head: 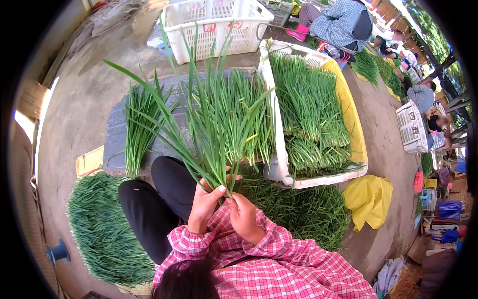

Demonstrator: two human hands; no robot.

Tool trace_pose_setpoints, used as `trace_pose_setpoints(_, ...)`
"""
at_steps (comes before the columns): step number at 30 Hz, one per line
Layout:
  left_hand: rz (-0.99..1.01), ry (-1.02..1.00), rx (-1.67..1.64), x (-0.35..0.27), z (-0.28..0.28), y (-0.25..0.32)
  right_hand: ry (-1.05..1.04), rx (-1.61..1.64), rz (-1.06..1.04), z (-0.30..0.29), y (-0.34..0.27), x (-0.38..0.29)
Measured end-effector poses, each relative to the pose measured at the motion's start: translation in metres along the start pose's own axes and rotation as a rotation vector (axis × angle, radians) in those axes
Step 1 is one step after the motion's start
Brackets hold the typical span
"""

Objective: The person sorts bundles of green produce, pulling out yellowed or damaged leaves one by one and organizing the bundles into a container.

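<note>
My left hand (206,199) is wrapped around the lower part of a bunch of long green leaves (213,164), which look like garlic chives. The blades fan out upward and away from me. At the base of the bunch, my right hand (243,216) pinches the stem ends between thumb and fingers. Beyond my hands, a low dark board (175,123) bears a small bundle of chives (140,134) on its left and a wider row of chives (239,108) on its right. Some of that row is hidden behind the held leaves.
Right of the board, a white plastic crate (281,142) holds stacked chives (310,108). Another white crate (220,37) stands behind. Chive heaps lie left (108,231) and right (298,209) of me, near a yellow sack (369,200). A person in a checked top (336,22) sits far right.
</note>
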State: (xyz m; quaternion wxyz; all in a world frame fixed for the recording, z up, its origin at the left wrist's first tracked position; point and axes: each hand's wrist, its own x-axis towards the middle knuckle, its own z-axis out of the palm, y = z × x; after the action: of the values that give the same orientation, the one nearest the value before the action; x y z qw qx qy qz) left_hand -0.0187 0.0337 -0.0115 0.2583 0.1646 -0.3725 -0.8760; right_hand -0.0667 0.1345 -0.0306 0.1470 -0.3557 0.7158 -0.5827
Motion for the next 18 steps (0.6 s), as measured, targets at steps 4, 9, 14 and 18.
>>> trace_pose_setpoints(4, 0.012, 0.052, 0.059, 0.0, 0.005, 0.001, -0.056, -0.052, -0.017, -0.002, -0.006, 0.001)
trace_pose_setpoints(9, -0.026, 0.122, 0.137, -0.001, 0.002, -0.002, -0.115, -0.075, -0.013, -0.004, -0.005, -0.001)
trace_pose_setpoints(14, -0.083, 0.106, 0.193, -0.003, 0.001, 0.007, -0.154, -0.024, -0.051, -0.012, -0.004, 0.006)
trace_pose_setpoints(18, -0.041, 0.02, 0.31, -0.002, -0.001, 0.007, -0.101, 0.171, -0.03, -0.037, 0.0, 0.031)
